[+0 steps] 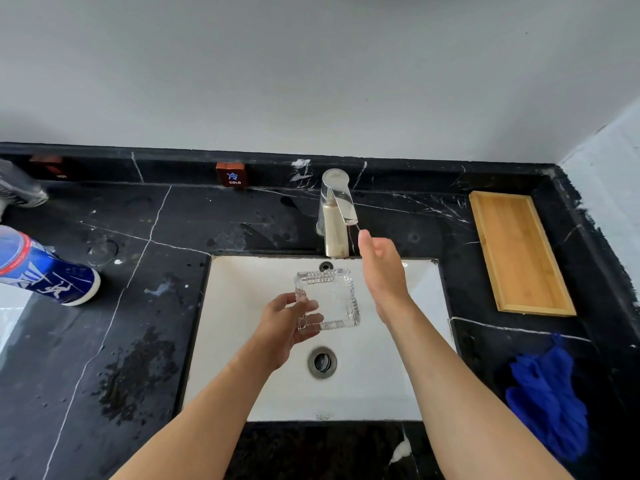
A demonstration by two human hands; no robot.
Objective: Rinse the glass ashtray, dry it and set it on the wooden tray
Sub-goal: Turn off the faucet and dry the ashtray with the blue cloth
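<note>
Here the left hand point(287, 323) pinches the glass ashtray point(329, 299) by its near-left corner, above the white sink point(242, 341). The right hand point(382, 271), fingers straight, reaches beside the tap point(336, 216). The wooden tray point(519, 254) sits on the counter, well right.

The blue can point(45, 268) is cut off at the left edge.

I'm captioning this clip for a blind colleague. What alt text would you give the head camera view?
Over a white sink, the left hand grips a square glass ashtray while the open right hand reaches up toward the faucet, where a thin stream of water falls. On the black marble counter, a wooden tray lies to the right, a blue cloth nearer.
</note>
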